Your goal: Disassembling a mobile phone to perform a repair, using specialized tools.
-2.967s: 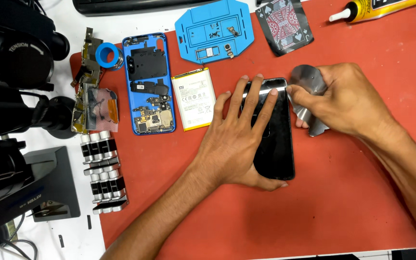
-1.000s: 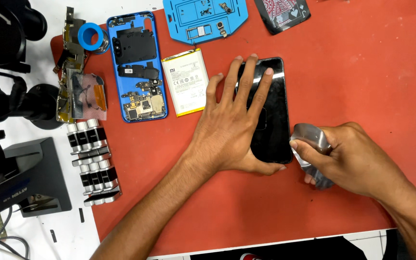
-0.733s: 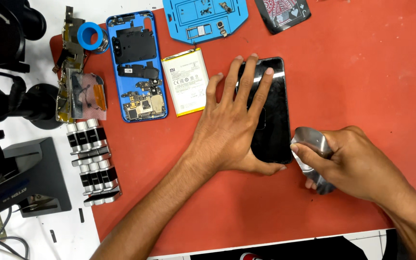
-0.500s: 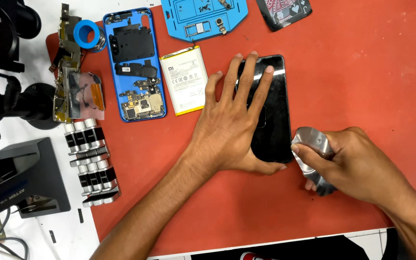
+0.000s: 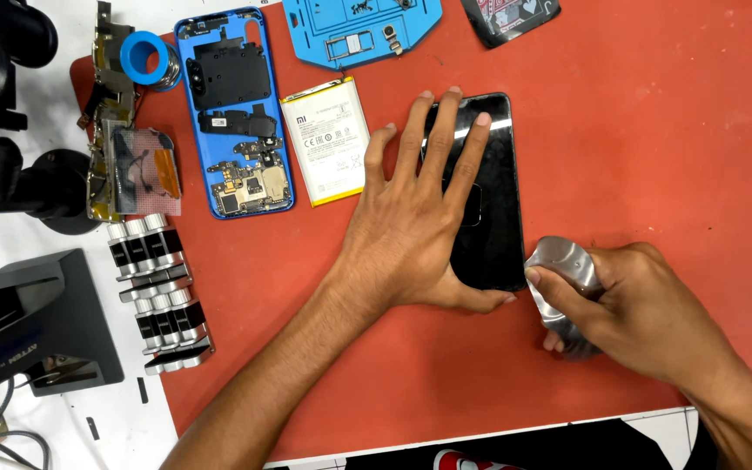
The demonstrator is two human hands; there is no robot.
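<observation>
My left hand [image 5: 415, 222] lies flat, fingers spread, on a black phone screen panel [image 5: 491, 209] resting on the red work mat [image 5: 654, 157]. The thumb wraps under the panel's near edge. My right hand [image 5: 633, 309] grips a shiny grey metal roller tool [image 5: 563, 265] just right of the panel's near right corner, touching or almost touching its edge. An opened blue phone body [image 5: 235, 113] with bare circuit boards lies to the left. A white battery [image 5: 325, 139] sits beside it.
A blue tool tray [image 5: 363, 30] and a dark patterned case [image 5: 511, 16] lie at the far edge. Blue tape roll [image 5: 144, 57], a clamp with flex parts [image 5: 128, 165], metal rollers in racks [image 5: 158, 287] and a black stand [image 5: 36, 322] crowd the left side.
Three seconds ago the roller was at the panel's far right corner; it has since come down along the right edge to the near corner. My left hand stays pressed on the panel.
</observation>
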